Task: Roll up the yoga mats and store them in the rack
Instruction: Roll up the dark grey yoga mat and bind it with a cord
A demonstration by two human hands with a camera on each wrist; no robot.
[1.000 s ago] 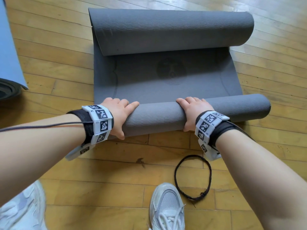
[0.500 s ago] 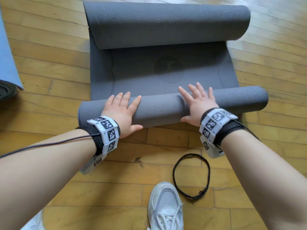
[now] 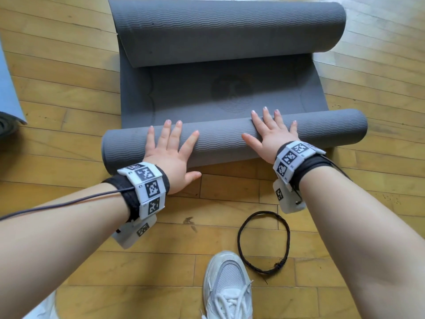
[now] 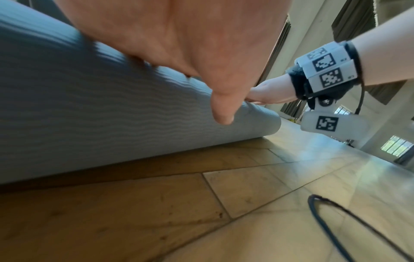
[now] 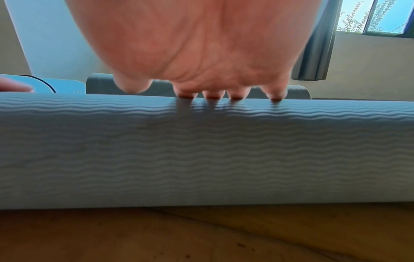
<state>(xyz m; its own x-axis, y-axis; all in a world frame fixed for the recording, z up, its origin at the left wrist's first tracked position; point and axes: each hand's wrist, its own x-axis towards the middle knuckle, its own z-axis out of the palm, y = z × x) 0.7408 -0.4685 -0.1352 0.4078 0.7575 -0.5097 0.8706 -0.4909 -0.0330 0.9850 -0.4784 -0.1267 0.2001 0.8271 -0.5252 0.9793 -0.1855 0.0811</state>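
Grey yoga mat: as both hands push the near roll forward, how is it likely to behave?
The grey yoga mat is a cylinder on smooth wooden floor, so it should roll easily. Its wavy ribbing probably stops the flat left hand and right hand slipping. The far end curls by itself, so the roll may spring open if released.

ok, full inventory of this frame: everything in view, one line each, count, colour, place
grey yoga mat: 1, dark grey, on the floor ahead; near end rolled under both hands, far end curled over, flat stretch between
blue mat: 1, light blue, left edge of head view, mostly cut off
dark rolled mat: 1, black-grey, left edge, beside the blue mat, only its end shows
cord loop: 1, black, on the floor near the shoe
wooden floor: yellow-brown planks, under everything
shoe: 1 in full view, white-grey, bottom centre
left hand: flat, fingers spread on the near roll
right hand: flat, fingers spread on the near roll
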